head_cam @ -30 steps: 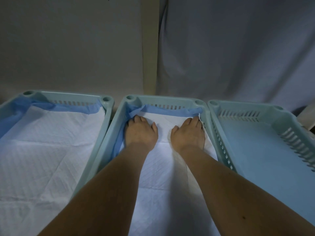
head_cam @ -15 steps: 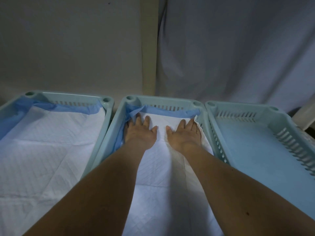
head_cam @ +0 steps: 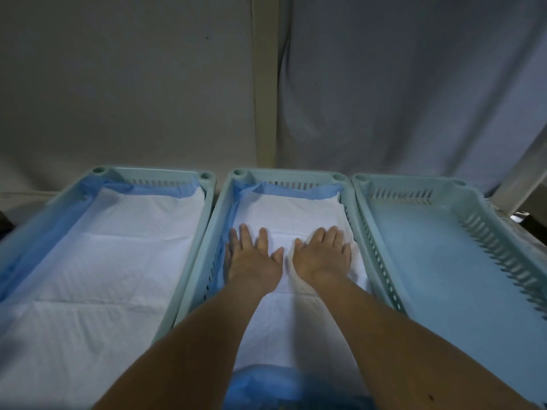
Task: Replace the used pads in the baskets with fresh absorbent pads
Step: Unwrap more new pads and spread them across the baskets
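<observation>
Three pale green baskets stand side by side. The middle basket [head_cam: 284, 174] holds a white absorbent pad [head_cam: 284, 214] with a blue border turned up along its far and left sides. My left hand [head_cam: 253, 258] and my right hand [head_cam: 324, 255] lie flat on this pad, fingers straight and spread, side by side with thumbs almost touching. The left basket [head_cam: 154, 173] is lined with another white pad [head_cam: 97, 261] with blue edges. The right basket [head_cam: 414, 182] shows only a plain light blue floor [head_cam: 444, 261]. A blue fold of the pad [head_cam: 284, 383] bunches up at the bottom between my forearms.
A grey wall and a hanging grey curtain [head_cam: 399, 84] rise right behind the baskets, with a pale vertical post [head_cam: 265, 84] between them. The slotted walls of the baskets stand up on all sides.
Both hands have slid back toward me along the middle pad, from its far blue edge to its middle, and the fingers have spread flat. The view has tilted down.
</observation>
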Action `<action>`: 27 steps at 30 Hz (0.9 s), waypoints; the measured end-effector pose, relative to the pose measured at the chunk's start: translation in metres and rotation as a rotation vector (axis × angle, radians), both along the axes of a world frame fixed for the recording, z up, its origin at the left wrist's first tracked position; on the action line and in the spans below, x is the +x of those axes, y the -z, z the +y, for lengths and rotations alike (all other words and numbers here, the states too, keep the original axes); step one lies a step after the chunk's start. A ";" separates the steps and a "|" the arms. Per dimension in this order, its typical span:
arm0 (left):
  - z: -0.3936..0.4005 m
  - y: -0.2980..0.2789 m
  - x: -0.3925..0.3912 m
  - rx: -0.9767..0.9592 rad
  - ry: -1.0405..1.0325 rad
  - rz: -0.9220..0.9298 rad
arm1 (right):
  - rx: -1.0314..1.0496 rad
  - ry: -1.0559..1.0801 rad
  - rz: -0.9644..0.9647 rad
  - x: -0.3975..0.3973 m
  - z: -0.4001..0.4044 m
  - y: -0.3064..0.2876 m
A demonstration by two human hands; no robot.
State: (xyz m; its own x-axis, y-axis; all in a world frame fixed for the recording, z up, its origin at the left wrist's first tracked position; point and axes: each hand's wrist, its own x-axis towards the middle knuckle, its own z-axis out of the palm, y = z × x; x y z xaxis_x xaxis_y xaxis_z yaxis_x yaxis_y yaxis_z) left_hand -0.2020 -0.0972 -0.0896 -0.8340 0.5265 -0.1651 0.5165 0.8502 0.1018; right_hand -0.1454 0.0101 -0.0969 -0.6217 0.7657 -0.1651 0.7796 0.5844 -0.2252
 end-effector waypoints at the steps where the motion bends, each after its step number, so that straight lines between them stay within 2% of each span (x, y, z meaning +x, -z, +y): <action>1: -0.004 -0.002 0.002 -0.008 0.014 0.019 | -0.009 -0.006 0.035 0.003 0.001 0.002; 8: -0.010 -0.011 0.007 -0.022 0.013 0.006 | -0.050 -0.075 0.146 0.015 0.011 -0.009; 12: -0.006 -0.016 0.019 -0.014 -0.037 -0.014 | -0.032 -0.110 -0.031 0.023 0.000 -0.025; 17: -0.016 -0.019 0.050 -0.119 0.003 -0.122 | -0.067 -0.002 -0.177 0.038 -0.046 -0.032; 20: -0.036 -0.012 0.052 -0.089 -0.014 -0.178 | -0.077 -0.034 -0.147 0.056 -0.047 -0.023; 27: -0.042 -0.004 0.052 -0.064 -0.009 -0.145 | -0.094 -0.153 -0.119 0.073 -0.041 -0.016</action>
State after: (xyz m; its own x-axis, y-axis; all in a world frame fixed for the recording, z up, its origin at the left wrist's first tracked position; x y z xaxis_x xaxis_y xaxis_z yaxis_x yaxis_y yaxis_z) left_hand -0.1498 -0.1394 -0.0855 -0.8035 0.5039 -0.3171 0.4931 0.8617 0.1199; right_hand -0.0720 -0.0310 -0.0812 -0.7013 0.6417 -0.3106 0.7078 0.6788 -0.1957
